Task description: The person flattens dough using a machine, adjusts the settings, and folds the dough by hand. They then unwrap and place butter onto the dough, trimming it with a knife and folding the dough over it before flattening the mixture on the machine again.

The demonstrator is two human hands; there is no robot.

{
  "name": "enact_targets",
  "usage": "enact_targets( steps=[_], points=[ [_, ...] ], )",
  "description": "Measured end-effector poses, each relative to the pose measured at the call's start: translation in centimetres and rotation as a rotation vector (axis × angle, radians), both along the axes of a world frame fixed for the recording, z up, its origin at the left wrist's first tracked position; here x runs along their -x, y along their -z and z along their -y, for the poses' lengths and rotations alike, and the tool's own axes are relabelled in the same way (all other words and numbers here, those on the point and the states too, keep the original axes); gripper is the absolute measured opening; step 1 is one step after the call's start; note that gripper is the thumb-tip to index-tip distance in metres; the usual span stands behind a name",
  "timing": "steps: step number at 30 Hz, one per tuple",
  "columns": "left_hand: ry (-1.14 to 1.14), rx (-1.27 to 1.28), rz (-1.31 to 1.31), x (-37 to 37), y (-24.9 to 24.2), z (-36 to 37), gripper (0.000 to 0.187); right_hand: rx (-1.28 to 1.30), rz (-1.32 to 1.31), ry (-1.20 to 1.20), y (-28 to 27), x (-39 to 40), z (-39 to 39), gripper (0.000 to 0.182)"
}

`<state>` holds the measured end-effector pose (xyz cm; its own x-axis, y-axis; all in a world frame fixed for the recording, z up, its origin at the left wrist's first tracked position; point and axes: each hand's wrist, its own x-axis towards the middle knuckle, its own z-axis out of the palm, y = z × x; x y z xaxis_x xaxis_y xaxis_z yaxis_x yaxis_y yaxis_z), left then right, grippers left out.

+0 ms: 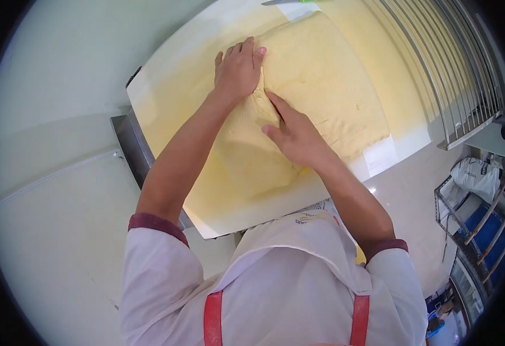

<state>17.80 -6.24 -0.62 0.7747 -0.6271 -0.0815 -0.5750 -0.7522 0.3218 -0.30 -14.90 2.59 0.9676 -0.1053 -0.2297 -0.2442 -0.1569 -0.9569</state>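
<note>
A large sheet of pale yellow dough (333, 75) lies over the white work table (197, 222), with a raised fold near its middle. On the upper left part of the dough rests my left hand (238, 70), palm down with its fingers a little apart, the thumb beside the fold's upper end. Lower and to the right, my right hand (296, 135) grips the fold between thumb and forefinger; its other fingers are mostly hidden.
A knife (274, 2) lies at the table's far edge. A metal wire rack (437, 63) stands at the upper right. Beyond the table on the right are a white plastic bag (476, 176) and a metal shelf frame. A pale wall is on the left.
</note>
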Motion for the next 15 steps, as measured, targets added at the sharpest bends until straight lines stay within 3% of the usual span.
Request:
enact_targets(
  steps=[3,6,9,12,13,15],
  points=[
    [0.068,0.107,0.038,1.4,-0.4,-1.1,0.058,0.231,0.055,-0.061,-1.1,1.6,0.1,0.062],
    [0.034,0.012,0.161,2.9,0.8,0.0,0.055,0.094,-0.161,-0.117,-1.8,0.9,1.0,0.063],
    [0.011,-0.037,0.195,2.8,0.9,0.5,0.057,0.128,0.143,0.026,-0.6,3.7,0.2,0.058],
    [0.009,0.124,0.095,2.7,0.5,-1.0,0.057,0.331,0.054,-0.004,-1.2,4.6,-1.0,0.059],
    [0.012,0.201,0.051,2.9,0.6,-1.0,0.056,0.290,0.034,-0.009,-1.0,4.6,-0.8,0.059],
    [0.084,0.098,0.217,4.3,0.7,0.5,0.056,0.201,-0.024,-0.005,-0.1,4.6,-0.4,0.060]
  ],
)
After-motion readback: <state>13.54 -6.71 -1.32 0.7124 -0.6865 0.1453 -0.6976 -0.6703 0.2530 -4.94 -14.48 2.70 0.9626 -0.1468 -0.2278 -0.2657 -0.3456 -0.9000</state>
